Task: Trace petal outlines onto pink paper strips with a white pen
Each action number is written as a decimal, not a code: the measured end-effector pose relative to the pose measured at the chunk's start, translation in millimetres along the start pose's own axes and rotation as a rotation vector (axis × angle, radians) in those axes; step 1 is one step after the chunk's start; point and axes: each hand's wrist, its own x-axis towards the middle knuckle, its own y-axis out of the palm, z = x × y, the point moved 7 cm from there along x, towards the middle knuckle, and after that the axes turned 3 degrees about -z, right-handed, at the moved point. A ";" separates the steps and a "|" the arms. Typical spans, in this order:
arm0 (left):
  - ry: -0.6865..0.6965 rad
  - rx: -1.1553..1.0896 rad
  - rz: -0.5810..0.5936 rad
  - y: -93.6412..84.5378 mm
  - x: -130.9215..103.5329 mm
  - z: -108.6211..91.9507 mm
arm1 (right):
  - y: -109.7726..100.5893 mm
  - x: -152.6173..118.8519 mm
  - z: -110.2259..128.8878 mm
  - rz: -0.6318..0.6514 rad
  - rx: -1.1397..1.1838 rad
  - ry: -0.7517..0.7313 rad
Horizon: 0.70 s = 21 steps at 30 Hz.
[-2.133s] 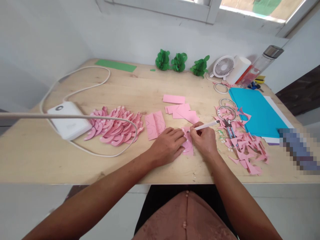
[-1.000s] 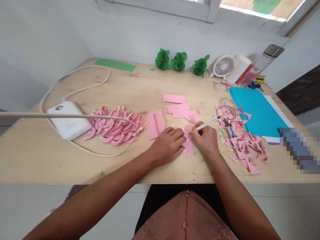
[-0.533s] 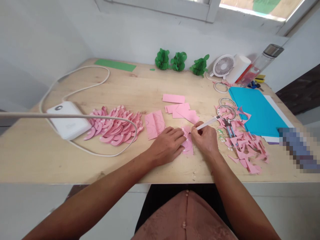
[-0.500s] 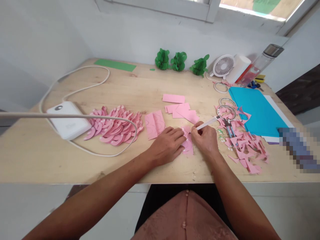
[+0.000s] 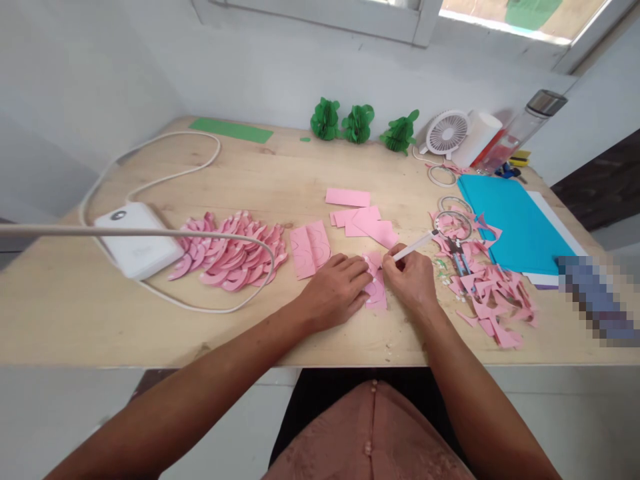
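Observation:
A white pen (image 5: 414,247) is pinched in my right hand (image 5: 413,277), its tip down at a small pink paper piece (image 5: 377,295). Curved lines are drawn on that piece. Flat across its left part lies my left hand (image 5: 340,287), fingers stretched out and pressing on it. Just left of this hand are pink paper pieces (image 5: 301,252) with drawn curves. Beyond both hands lie several plain pink paper strips (image 5: 367,220), some overlapping.
A heap of cut pink petals (image 5: 240,257) lies left, beside a white power bank (image 5: 137,240) with a looping cable. Pink scraps (image 5: 500,300), scissors (image 5: 457,253), tape rolls (image 5: 441,175) and a blue folder (image 5: 515,220) are right. Green paper shapes (image 5: 357,123) and a fan (image 5: 447,132) stand behind.
Hardly anything differs. Both hands keep their places, and the pen's tilt has shifted very slightly.

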 end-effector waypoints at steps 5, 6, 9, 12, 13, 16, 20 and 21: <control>-0.002 0.004 0.002 0.6 -0.2 0.4 | 0.7 0.1 -0.4 0.004 0.004 -0.003; -0.002 0.002 0.002 0.6 -0.2 0.4 | 0.8 0.0 -0.5 0.005 0.007 -0.003; -0.004 -0.004 0.002 0.7 -0.2 0.2 | 1.0 -0.1 0.0 0.010 0.014 -0.003; -0.007 -0.006 0.004 0.6 -0.3 0.1 | 0.8 -0.3 1.0 0.014 0.012 -0.003; -0.008 -0.007 0.003 0.4 -0.3 0.1 | 0.7 -0.3 1.4 0.015 0.012 -0.004; -0.007 -0.009 0.001 0.0 -0.3 -0.2 | 0.9 -0.4 1.8 0.021 0.016 0.002; -0.008 -0.006 0.000 -0.3 0.0 -0.2 | 2.2 -0.4 0.8 0.033 0.029 0.016; -0.009 -0.005 0.000 -0.4 0.0 -0.2 | 2.4 -0.4 0.8 0.034 0.034 0.015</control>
